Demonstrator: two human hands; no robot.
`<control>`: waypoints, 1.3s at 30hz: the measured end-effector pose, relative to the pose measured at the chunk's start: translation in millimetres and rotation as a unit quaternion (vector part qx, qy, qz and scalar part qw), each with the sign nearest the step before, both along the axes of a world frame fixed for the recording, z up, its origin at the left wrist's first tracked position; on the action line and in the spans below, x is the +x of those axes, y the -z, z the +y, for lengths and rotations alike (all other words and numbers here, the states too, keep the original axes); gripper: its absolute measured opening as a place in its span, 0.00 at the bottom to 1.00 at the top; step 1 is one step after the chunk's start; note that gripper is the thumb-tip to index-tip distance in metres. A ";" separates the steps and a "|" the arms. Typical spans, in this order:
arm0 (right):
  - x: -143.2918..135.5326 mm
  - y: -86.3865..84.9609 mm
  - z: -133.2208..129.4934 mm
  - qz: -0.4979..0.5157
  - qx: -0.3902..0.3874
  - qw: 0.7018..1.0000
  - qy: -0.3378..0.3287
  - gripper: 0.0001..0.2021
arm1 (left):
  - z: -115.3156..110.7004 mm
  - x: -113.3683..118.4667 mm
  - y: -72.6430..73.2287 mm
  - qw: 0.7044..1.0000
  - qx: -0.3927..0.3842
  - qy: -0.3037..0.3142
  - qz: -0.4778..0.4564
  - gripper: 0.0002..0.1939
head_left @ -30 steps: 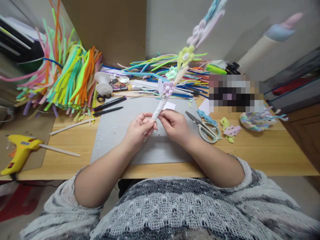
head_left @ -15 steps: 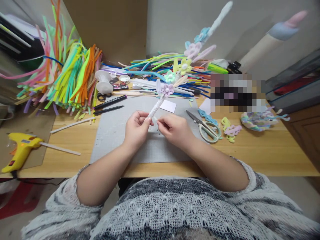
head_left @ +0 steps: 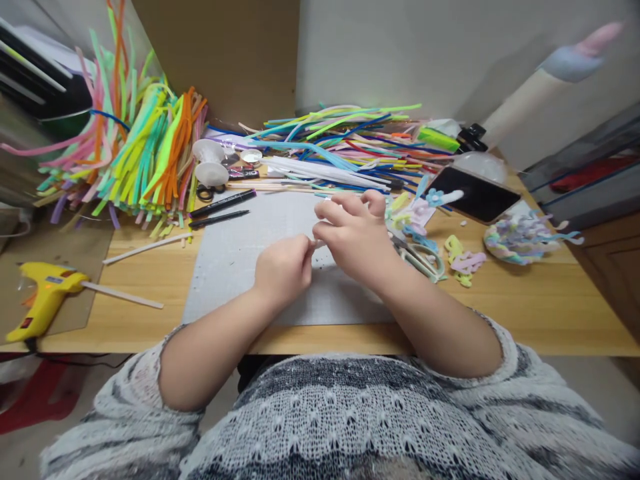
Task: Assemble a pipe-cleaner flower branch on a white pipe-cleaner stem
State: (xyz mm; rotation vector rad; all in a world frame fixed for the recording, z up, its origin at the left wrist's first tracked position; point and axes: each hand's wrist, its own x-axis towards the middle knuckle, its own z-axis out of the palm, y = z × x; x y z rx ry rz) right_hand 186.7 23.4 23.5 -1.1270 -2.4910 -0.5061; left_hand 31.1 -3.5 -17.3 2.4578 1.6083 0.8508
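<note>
Since the earlier frame we saw that the stem had swung down from its upward slant, so its flowers now sat low on the right, past the right hand. That hand had come across the stem with its fingers bent and fanned. The left hand had closed into a fist with its back towards us.

We took the step in hand to be turning the stem and working at its lower end. Only a short white piece of it showed between the hands, over the mat. We judged the left hand to be holding that end tightly; we could not tell whether the right thumb and finger pinched it or merely steadied it.

The next move, we thought, called for a firm left hold and a light right one, with the flowers kept off the scissors and the phone, both near them on the desk.
</note>
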 end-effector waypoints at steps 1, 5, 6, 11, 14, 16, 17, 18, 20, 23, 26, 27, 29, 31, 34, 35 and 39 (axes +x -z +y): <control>-1.1 -2.8 0.6 0.002 -0.016 1.000 0.006 0.09 | -0.2 -0.3 0.8 1.000 0.024 0.003 0.010 0.08; -6.5 -13.7 3.4 0.002 -0.052 0.999 -0.007 0.08 | 0.1 -2.0 2.6 0.997 0.074 0.023 -0.006 0.11; -7.6 -15.8 4.3 0.002 -0.050 0.999 -0.015 0.08 | 0.3 -2.5 2.6 0.997 0.073 0.029 -0.022 0.11; -9.3 -20.9 7.4 0.019 -0.027 0.998 -0.047 0.08 | 1.6 -4.5 3.4 0.991 0.012 0.025 -0.131 0.13; -10.9 -21.7 8.3 0.018 -0.031 0.998 -0.046 0.08 | 2.4 -4.4 4.8 0.985 -0.024 0.020 -0.169 0.12; -13.4 -23.5 8.9 0.005 -0.051 0.998 -0.047 0.08 | 2.7 -3.7 5.2 0.983 -0.036 0.021 -0.181 0.11; -14.8 -24.9 9.0 0.000 -0.061 0.997 -0.050 0.09 | 2.8 -3.3 5.0 0.982 -0.040 0.020 -0.184 0.10; -15.9 -26.6 8.7 0.000 -0.067 0.996 -0.055 0.09 | 2.8 -2.9 4.5 0.981 -0.044 0.018 -0.188 0.09; -16.4 -29.4 6.3 0.021 -0.059 0.996 -0.066 0.11 | 3.0 -2.6 2.6 0.979 -0.049 0.011 -0.196 0.08; -10.0 -27.2 -3.0 0.115 -0.026 0.990 -0.080 0.12 | 5.3 -2.9 -1.3 0.968 -0.068 -0.006 -0.241 0.06; 0.4 -12.0 -14.4 0.246 -0.082 0.962 -0.084 0.11 | 10.8 -3.1 -4.1 0.926 -0.139 -0.024 -0.351 0.05; 2.8 -4.7 -16.6 0.292 -0.117 0.946 -0.078 0.11 | 12.9 -2.9 -4.8 0.899 -0.177 -0.027 -0.399 0.05; 4.2 10.6 -16.9 0.371 -0.186 0.908 -0.050 0.11 | 16.5 -2.0 -6.3 0.826 -0.264 -0.022 -0.497 0.07; 1.2 23.7 -12.6 0.426 -0.249 0.869 -0.023 0.09 | 18.3 -1.0 -8.3 0.739 -0.350 0.001 -0.575 0.08; -6.4 35.0 -4.3 0.480 -0.338 0.809 -0.025 0.08 | 18.0 -0.3 -10.8 0.636 -0.434 0.049 -0.637 0.08; -8.5 36.6 -2.3 0.494 -0.365 0.789 -0.031 0.08 | 17.6 -0.4 -11.0 0.613 -0.449 0.062 -0.647 0.08; -11.3 37.9 1.5 0.525 -0.431 0.733 -0.036 0.06 | 16.8 -1.0 -9.1 0.548 -0.486 0.087 -0.675 0.07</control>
